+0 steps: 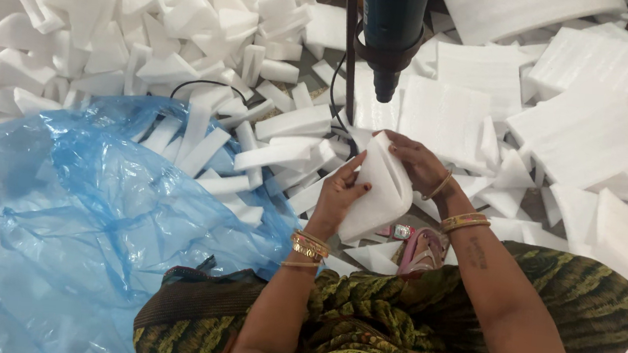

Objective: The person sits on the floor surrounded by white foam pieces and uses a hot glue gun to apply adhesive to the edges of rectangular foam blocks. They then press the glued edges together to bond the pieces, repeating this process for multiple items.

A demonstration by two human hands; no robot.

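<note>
Both hands, left hand [340, 189] and right hand [417, 162], pinch one folded white foam sheet [375, 190] under a mounted heat tool [391, 30], with folded pieces [189, 34] heaped left and flat sheets [587, 126] stacked right

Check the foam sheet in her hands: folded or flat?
Folded: the foam sheet curves over itself between left hand and right hand.

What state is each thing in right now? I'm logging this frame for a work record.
Foam sheet: bent into a fold, held under the tool's tip.
Left hand: gripping the sheet's left edge.
Right hand: pressing the sheet's top.
Heat tool: hanging upright, tip pointing down.
Blue bag: open, with foam strips inside.
Foam pile: loose, heaped on the floor.
</note>
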